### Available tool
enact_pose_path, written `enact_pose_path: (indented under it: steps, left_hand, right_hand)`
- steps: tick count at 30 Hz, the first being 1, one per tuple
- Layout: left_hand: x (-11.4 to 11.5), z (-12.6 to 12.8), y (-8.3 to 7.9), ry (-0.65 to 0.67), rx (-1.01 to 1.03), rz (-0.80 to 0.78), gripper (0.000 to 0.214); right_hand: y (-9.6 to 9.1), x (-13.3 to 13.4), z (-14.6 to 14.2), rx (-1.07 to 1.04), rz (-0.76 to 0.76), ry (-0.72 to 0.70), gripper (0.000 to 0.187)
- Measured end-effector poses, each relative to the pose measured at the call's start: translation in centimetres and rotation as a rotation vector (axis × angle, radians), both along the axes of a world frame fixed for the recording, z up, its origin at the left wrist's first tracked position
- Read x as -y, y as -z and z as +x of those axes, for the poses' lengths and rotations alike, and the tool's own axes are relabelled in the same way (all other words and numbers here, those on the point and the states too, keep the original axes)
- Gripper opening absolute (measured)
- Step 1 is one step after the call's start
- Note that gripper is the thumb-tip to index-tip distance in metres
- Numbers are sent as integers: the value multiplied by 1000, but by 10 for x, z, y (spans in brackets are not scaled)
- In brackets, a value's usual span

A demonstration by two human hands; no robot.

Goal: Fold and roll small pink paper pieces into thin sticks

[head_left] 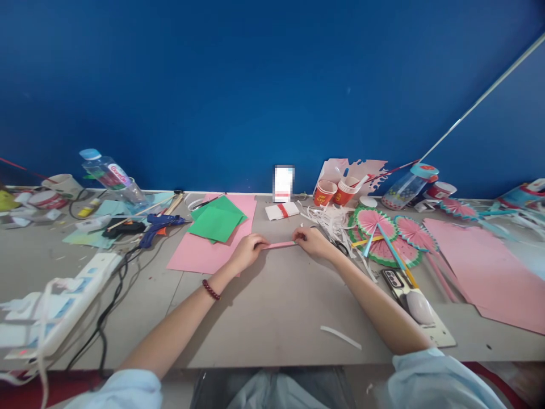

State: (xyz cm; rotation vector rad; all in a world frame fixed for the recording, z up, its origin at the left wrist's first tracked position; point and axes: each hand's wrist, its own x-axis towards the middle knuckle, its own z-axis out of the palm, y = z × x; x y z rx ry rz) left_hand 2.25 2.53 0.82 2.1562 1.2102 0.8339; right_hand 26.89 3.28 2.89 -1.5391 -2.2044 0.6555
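A narrow pink paper strip stretches between my two hands, low over the middle of the grey table. My left hand is closed on its left end. The right end is pinched in the fingers of my right hand. Left of my left hand, green paper sheets lie on a larger pink sheet. Close to my right hand are black-handled scissors, partly hidden, and a heap of white paper strips. Folded watermelon-patterned paper fans lie farther right.
A blue glue gun, a bottle and a power strip with cables occupy the left. Red paper cups and a lit phone stand at the back. A board with a phone lies beside my right forearm.
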Motion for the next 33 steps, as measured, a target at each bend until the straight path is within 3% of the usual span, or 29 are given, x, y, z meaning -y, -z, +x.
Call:
enact_pose_path:
  steps: [9, 16, 23, 33]
  left_hand:
    - [2, -2, -1, 3, -223, 151, 27]
    - [17, 9, -6, 87, -566, 371, 26]
    - [41, 27, -5, 34, -751, 370, 26]
    - [69, 47, -15, -94, -770, 289, 46]
  right_hand:
    - [1, 5, -11, 141, 89, 20, 29]
    - [-6, 19, -25, 513, 273, -49, 22]
    - [-7, 47, -46, 723, 318, -105, 22]
    - [-2, 69, -61, 688, 334, -50, 43]
